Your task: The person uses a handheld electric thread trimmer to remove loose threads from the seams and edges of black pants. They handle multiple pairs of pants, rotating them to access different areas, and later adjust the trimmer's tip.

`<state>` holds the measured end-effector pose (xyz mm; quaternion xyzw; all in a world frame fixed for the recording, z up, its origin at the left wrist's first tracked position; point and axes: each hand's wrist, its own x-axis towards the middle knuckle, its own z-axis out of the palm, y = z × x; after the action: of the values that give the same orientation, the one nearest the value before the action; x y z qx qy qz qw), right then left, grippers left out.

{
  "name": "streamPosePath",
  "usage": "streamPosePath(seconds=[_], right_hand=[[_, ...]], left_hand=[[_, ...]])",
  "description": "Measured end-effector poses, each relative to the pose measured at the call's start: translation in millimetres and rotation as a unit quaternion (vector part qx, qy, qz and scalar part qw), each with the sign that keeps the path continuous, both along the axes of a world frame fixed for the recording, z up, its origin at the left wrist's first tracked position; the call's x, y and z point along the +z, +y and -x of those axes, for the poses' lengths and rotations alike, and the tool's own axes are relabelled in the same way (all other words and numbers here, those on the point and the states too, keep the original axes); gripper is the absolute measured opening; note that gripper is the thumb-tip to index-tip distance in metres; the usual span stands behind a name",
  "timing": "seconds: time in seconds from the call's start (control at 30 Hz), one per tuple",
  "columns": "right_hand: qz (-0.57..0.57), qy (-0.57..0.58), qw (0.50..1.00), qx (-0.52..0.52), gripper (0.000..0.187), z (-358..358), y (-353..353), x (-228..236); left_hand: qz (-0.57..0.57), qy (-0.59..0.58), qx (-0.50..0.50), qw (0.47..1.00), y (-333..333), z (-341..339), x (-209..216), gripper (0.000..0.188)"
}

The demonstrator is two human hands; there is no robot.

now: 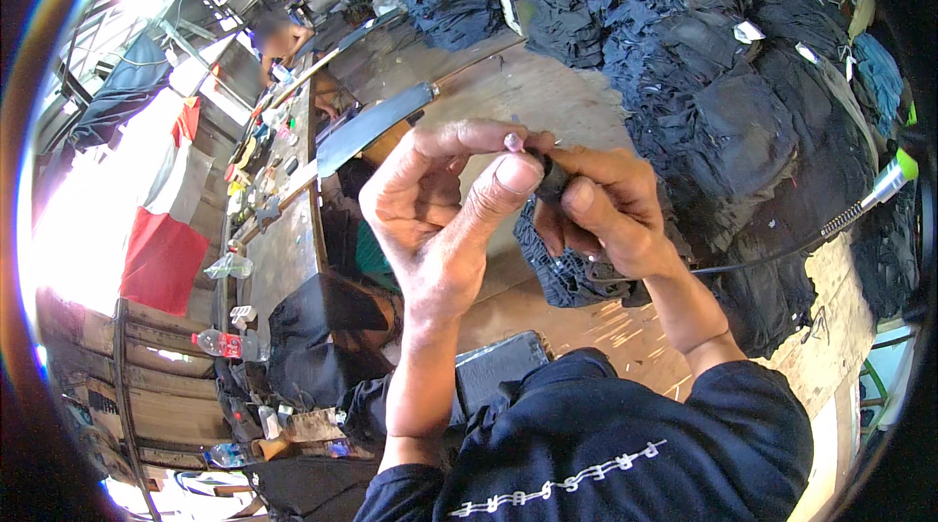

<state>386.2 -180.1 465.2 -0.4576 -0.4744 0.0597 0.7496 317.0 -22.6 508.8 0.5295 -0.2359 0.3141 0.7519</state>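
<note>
Both of my hands are raised and meet in front of my chest. My left hand pinches with thumb and forefinger at a small pale pinkish tip. Closed around a short dark cylindrical piece is my right hand, its fingertips almost touching the left thumb. What exactly the piece is cannot be made out. A thin black cable runs from beside my right wrist to a spring sleeve and a metal fitting with a yellow-green end. Below the hands lies a bunched dark denim garment.
Large heaps of dark denim garments fill the far right. A worn wooden table stretches ahead. To the left are a cluttered bench, a plastic bottle and a red cloth. Another person sits far off at left.
</note>
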Motion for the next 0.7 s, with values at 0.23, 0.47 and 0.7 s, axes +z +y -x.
streamPosePath(seconds=[0.23, 0.47, 0.7], right_hand=[[-0.003, 0.01, 0.998, 0.054, 0.043, -0.1, 15.0, -10.6], [0.008, 0.007, 0.997, 0.07, 0.046, -0.5, 25.6, -10.6], [0.029, 0.037, 0.996, 0.078, 0.054, 8.5, 30.8, -8.5]], left_hand=[[-0.013, -0.012, 0.076, 0.997, 7.0, 11.7, -5.3, 0.021], [-0.007, 0.0, 0.127, 0.992, 9.4, 17.7, -2.7, 0.021], [-0.006, 0.009, 0.161, 0.987, 9.2, 21.0, 0.6, 0.022]])
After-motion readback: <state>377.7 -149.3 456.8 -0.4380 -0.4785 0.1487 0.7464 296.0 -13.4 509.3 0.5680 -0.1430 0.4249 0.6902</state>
